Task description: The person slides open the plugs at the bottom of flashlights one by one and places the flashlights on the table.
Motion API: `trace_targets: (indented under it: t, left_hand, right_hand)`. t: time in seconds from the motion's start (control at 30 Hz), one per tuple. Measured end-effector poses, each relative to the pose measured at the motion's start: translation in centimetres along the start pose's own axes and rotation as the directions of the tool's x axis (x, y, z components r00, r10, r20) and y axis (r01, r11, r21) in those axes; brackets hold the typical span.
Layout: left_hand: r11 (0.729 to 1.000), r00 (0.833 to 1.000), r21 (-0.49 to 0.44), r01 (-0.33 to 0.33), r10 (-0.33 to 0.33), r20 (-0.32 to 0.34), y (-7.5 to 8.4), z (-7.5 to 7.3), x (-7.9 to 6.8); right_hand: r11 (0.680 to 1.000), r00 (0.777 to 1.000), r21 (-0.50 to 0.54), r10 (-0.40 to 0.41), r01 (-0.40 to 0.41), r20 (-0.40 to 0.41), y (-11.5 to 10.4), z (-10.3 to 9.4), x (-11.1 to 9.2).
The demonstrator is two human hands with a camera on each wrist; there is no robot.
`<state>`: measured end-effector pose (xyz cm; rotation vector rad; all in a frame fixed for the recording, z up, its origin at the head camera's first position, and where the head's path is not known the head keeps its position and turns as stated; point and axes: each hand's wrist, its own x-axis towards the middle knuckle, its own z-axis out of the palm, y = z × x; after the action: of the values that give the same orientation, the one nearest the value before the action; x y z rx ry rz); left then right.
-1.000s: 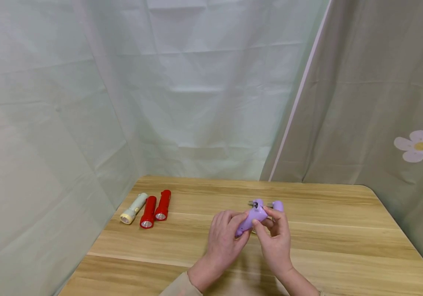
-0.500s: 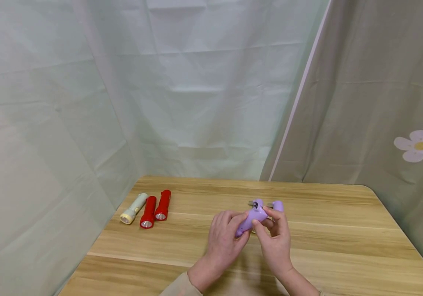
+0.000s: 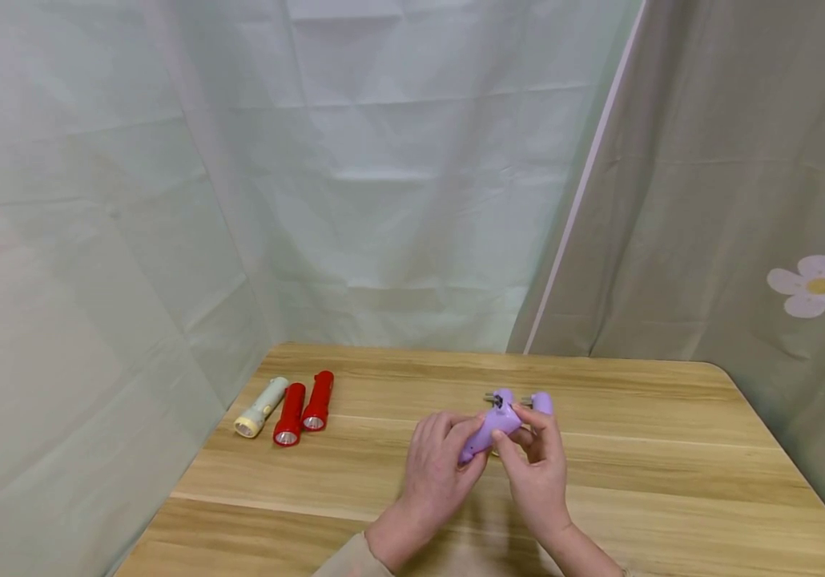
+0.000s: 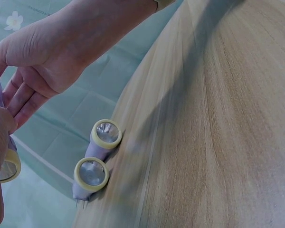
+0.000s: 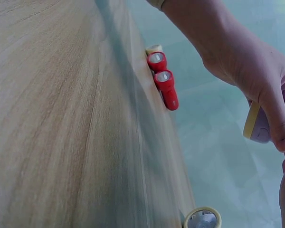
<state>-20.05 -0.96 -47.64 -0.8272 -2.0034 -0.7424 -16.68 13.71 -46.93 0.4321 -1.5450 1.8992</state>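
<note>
A lilac flashlight (image 3: 493, 429) with a pale yellow head rim is held in front of me, tilted, over the table. My left hand (image 3: 438, 455) grips its body, the fingers curled round it. At the upper right part of the body, my right hand (image 3: 538, 473) pinches it between thumb and fingers. In the left wrist view the yellow-rimmed lens (image 4: 9, 167) peeks out past the left hand, which hides much of the body. Just behind lie two more lilac flashlights, one (image 4: 91, 175) with metal plug prongs sticking out and another (image 4: 104, 137) next to it.
At the table's left side lie a pale green flashlight (image 3: 261, 407) with a cream head and two red flashlights, a nearer one (image 3: 289, 413) and a farther one (image 3: 319, 399). The wooden table (image 3: 636, 481) meets hanging curtains (image 3: 412, 200) at its back and sides.
</note>
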Motion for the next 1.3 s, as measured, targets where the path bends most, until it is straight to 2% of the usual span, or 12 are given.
trace_targets:
  t: [0.53, 0.9, 1.13, 1.3]
  left_hand:
    - [1.0, 1.0, 0.008, 0.02, -0.02, 0.021, 0.06, -0.1, -0.13]
    - [1.0, 1.0, 0.005, 0.015, -0.015, 0.015, 0.04, -0.11, -0.18]
    - [1.0, 1.0, 0.0, 0.014, -0.014, 0.018, 0.0, -0.13, -0.22]
    - [1.0, 1.0, -0.003, 0.016, -0.016, 0.022, -0.04, -0.16, -0.23]
  right_hand:
    - [1.0, 1.0, -0.006, -0.031, 0.031, 0.007, 0.06, 0.0, -0.11]
    - [0.999, 0.999, -0.018, -0.035, 0.035, 0.008, 0.11, -0.01, -0.14]
    - [0.999, 1.0, -0.043, -0.011, 0.011, -0.008, 0.02, 0.05, -0.14]
    - [0.999, 1.0, -0.039, -0.027, 0.027, 0.001, 0.02, 0.11, -0.09]
